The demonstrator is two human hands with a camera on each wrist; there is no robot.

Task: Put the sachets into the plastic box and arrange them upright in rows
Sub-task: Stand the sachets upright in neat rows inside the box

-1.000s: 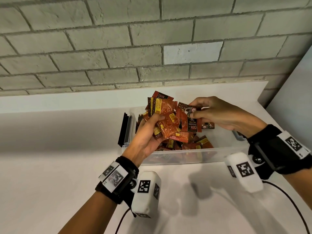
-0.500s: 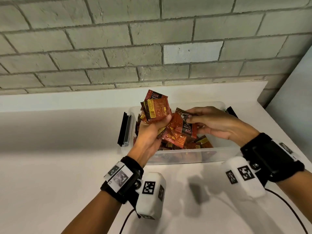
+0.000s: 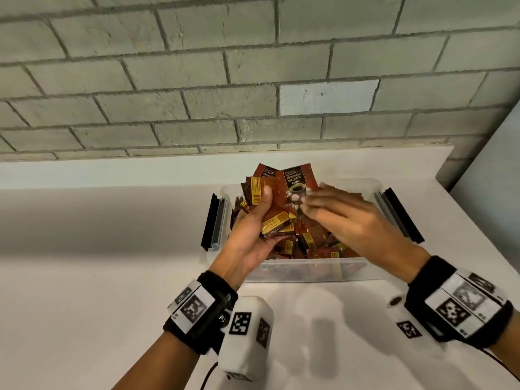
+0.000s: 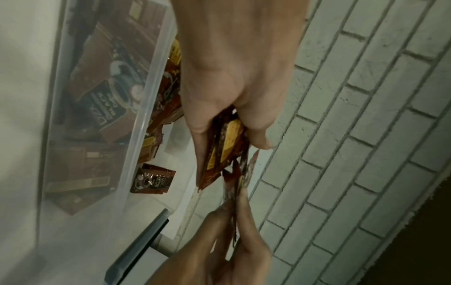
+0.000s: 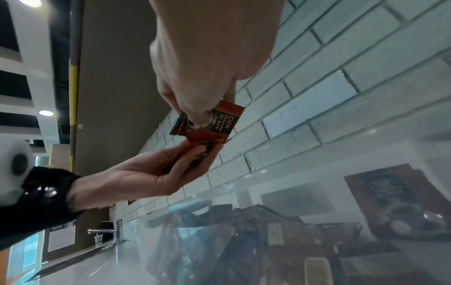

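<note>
A clear plastic box sits on the white counter, holding a loose heap of red-brown coffee sachets. My left hand grips a bunch of sachets upright above the box's left part. My right hand pinches one sachet with its printed front showing, right against that bunch. In the right wrist view the pinched sachet lies under my thumb, touching the bunch in my left hand. In the left wrist view the bunch is clamped edge-on, with the box's wall beside it.
Black latch handles stick out at the box's left end and right end. A grey brick wall rises behind the counter's raised back ledge. White counter lies in front and to the left; its right edge is close.
My left hand has straightened its bunch of sachets upright. My right hand has lifted one sachet from the heap and brought it left and up against the bunch.
</note>
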